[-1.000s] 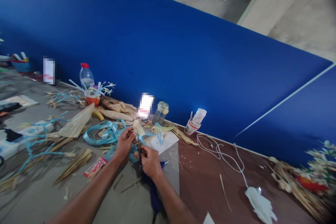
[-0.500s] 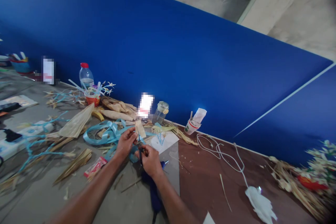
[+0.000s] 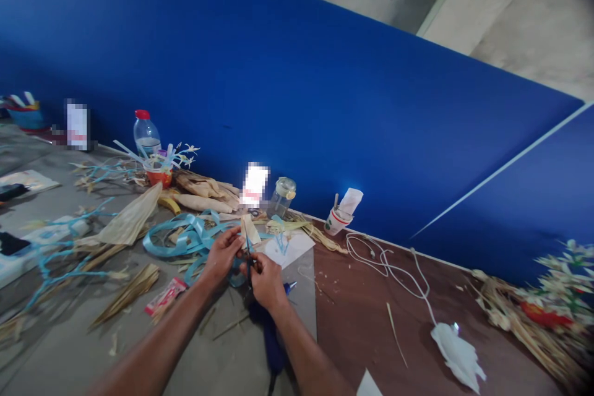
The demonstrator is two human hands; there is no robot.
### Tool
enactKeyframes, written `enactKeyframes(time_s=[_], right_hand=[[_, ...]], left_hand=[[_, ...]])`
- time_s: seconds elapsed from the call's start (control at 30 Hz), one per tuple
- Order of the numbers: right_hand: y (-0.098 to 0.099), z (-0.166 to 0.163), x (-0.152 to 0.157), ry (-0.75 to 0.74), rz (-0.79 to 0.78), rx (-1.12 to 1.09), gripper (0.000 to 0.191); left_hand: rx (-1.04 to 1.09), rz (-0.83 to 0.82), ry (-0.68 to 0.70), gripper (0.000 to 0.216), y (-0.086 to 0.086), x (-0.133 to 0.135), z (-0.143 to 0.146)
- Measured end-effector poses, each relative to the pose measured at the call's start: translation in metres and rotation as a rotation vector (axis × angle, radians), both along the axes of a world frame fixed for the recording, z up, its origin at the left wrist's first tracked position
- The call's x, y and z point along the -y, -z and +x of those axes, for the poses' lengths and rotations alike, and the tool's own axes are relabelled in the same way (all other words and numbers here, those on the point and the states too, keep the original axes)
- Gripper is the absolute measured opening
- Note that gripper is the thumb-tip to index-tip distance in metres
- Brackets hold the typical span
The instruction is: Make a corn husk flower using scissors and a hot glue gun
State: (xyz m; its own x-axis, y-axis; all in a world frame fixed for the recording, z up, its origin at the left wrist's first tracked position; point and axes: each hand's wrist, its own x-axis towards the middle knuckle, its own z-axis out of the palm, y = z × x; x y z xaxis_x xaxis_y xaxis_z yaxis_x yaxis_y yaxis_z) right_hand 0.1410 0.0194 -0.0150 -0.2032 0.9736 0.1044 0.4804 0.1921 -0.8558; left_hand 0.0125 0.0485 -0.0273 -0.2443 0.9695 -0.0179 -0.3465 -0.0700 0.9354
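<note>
Between the fingers of my left hand (image 3: 226,253) is a small pale piece of dried husk (image 3: 251,231), pinched at its lower left side. My right hand (image 3: 266,278) is closed round the handles of dark scissors (image 3: 249,260), and their blades point up against the husk piece. Just behind my left hand lies a loose coil of light blue ribbon (image 3: 185,235). Under my right wrist rests a dark blue glue gun (image 3: 273,340), its tip showing to the right of the hand. A white sheet of paper (image 3: 297,250) lies beyond my right hand.
Dried husks (image 3: 199,189) are heaped along the blue partition (image 3: 325,93). Nearby stand a red-capped bottle (image 3: 146,135), a glass jar (image 3: 282,198) and a white cup (image 3: 337,223). Blue-stemmed husk flowers (image 3: 55,260) spread at left. A white cable (image 3: 394,278) curls across the brown tabletop.
The whole view has shifted slightly, with most things sitting a little farther left. Both hands keep nearly the same pose, with the scissors still at the husk piece.
</note>
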Motion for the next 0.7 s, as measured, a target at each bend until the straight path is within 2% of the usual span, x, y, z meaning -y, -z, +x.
enactKeyframes(time_s=[0.2,0.47,0.7], right_hand=[[0.0019,0.0008,-0.0003,0.003,0.036,0.044,0.021],[-0.0053,0.0007,0.0014,-0.011,0.038,0.056,0.019],[-0.0024,-0.0002,0.0005,0.015,0.003,0.018,0.016]], left_hand=[[0.015,0.008,0.047,0.052,0.0037,0.0014,0.0002],[-0.001,0.015,0.024,0.052,0.0010,0.0006,-0.0003],[0.021,0.040,0.004,0.060,-0.0012,0.0028,-0.0001]])
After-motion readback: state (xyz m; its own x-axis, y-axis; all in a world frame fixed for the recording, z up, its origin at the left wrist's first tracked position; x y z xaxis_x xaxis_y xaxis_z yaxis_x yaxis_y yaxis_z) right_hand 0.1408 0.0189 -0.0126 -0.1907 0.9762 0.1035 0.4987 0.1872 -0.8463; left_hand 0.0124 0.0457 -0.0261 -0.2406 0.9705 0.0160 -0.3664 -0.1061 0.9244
